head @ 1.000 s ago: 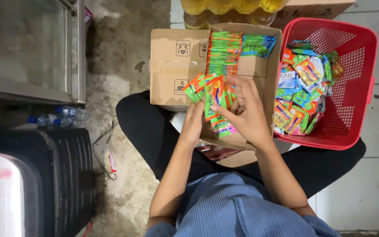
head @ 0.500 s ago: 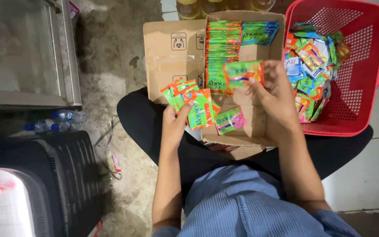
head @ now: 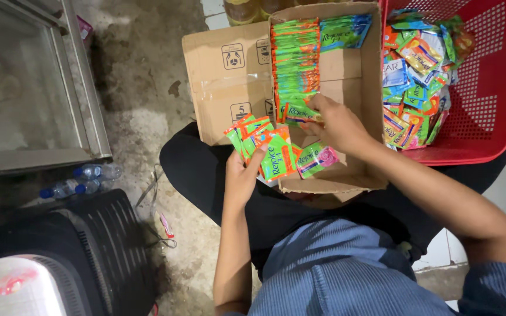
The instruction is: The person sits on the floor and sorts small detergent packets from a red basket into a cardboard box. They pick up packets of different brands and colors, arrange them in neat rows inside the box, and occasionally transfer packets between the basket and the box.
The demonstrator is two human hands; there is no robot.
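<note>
My left hand (head: 242,175) holds a fanned bunch of green and orange sachets (head: 260,143) over my lap. My right hand (head: 338,123) reaches into the open cardboard box (head: 355,73) and pinches a single green sachet (head: 298,112) at the near end of a neat row of sachets (head: 293,58) standing along the box's left side. A green and pink sachet (head: 317,159) lies loose on the box floor near my left hand. A few green and blue sachets (head: 345,30) rest at the box's far end.
A red plastic basket (head: 484,88) heaped with mixed sachets stands to the right of the box. A metal-framed cabinet (head: 30,88) is at left, plastic bottles (head: 83,180) lie below it, and a black ribbed appliance (head: 71,251) sits near left.
My right hand has carried one sachet from the bunch forward to the row in the box. My left hand has lowered a little with the bunch. The camera has tilted.
</note>
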